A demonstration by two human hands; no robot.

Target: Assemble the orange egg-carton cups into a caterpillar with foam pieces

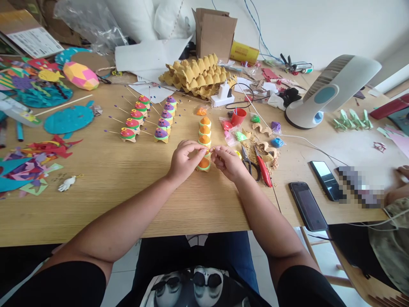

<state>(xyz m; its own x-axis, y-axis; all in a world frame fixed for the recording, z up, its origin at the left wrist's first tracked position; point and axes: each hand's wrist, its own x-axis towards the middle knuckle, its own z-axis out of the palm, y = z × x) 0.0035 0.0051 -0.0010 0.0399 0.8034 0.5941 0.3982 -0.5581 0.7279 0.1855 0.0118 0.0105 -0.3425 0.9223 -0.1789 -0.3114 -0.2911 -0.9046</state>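
Cup (203, 164): cut egg-carton piece with an orange dome and a green rim. Upright on the surface, just beside the scissors (247, 158). It is the near end of a row of like cups. Top edge partly hidden behind fingers (194, 149).

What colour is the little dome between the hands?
Orange dome with a green rim; head view.

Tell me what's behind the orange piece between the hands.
Behind the orange piece, three more orange-topped pieces stand in a row, then a small orange bag. The left hand and right hand hide its sides.
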